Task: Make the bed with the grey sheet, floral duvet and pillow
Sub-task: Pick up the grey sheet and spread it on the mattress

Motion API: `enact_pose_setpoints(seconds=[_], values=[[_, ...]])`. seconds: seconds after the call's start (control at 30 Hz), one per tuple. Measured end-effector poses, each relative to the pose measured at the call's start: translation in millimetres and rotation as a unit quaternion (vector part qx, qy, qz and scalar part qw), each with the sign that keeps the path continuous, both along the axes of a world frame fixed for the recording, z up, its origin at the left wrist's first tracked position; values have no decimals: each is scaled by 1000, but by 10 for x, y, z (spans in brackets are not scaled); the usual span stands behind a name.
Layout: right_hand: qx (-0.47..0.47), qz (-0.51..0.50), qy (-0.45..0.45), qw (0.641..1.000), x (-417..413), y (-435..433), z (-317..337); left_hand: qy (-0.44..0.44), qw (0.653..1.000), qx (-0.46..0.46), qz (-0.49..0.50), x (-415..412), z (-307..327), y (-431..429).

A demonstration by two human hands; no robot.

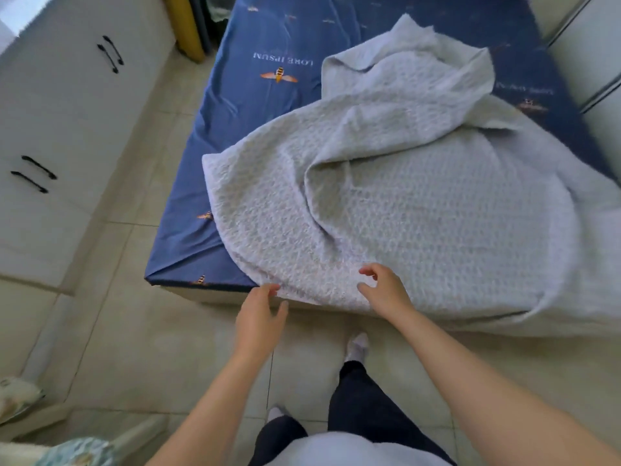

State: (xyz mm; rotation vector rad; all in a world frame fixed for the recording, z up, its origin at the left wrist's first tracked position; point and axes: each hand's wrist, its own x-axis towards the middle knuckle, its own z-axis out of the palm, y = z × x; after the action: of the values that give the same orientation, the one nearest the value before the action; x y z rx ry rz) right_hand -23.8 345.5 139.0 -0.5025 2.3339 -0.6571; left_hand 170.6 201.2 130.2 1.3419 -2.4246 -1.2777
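A pale grey textured sheet (420, 203) lies crumpled over the right and near part of the bed, its near edge hanging over the foot. Beneath it the mattress wears a dark blue cover (255, 105) printed with bees and lettering. My left hand (260, 317) hovers at the foot edge, fingertips touching the sheet's hem, fingers spread. My right hand (383, 290) is just above the sheet near the same edge, fingers curled apart, holding nothing. A floral fabric (74, 452), possibly the duvet, shows at the bottom left corner. No pillow can be made out.
White cupboards (60, 136) with black handles line the left side, leaving a tiled floor (141, 331) aisle beside the bed. A white wardrobe (594, 62) stands at the right. My legs and socked feet (358, 348) stand at the bed's foot.
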Motion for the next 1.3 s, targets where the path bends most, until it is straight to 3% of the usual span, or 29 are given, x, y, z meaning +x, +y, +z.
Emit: enact_pose_setpoints(seconds=[0.2, 0.4, 0.5, 0.67, 0.8, 0.87, 0.97, 1.03, 1.17, 1.3], values=[[31, -87, -22, 996, -1138, 516, -371, -21, 998, 36, -43, -1204, -405, 130], [49, -93, -111, 988, -1927, 568, -1099, -106, 982, -19, -154, -2327, -1066, 356], [68, -63, -131, 987, -2148, 497, -1452, -186, 945, -88, -253, -2719, -1430, 348], [160, 116, -192, 961, -2064, 542, -2019, -322, 836, -131, -425, -3162, -1968, 126], [238, 177, -124, 947, -1972, 746, -2247, -371, 800, -160, -443, -3386, -2210, -181], [256, 149, -72, 952, -2020, 834, -2291, -368, 817, -146, -420, -3466, -2292, -292], [220, 44, -4, 974, -2191, 821, -2254, -286, 900, -58, -324, -3590, -2276, -409], [198, -35, 30, 979, -2479, 691, -2219, -226, 935, -10, -274, -3754, -2195, -500], [200, -65, 97, 973, -3155, 380, -2194, -152, 960, -22, -236, -4151, -1991, -643], [137, -163, 152, 965, -3815, 73, -2153, -60, 986, -2, -155, -4643, -1909, -736]])
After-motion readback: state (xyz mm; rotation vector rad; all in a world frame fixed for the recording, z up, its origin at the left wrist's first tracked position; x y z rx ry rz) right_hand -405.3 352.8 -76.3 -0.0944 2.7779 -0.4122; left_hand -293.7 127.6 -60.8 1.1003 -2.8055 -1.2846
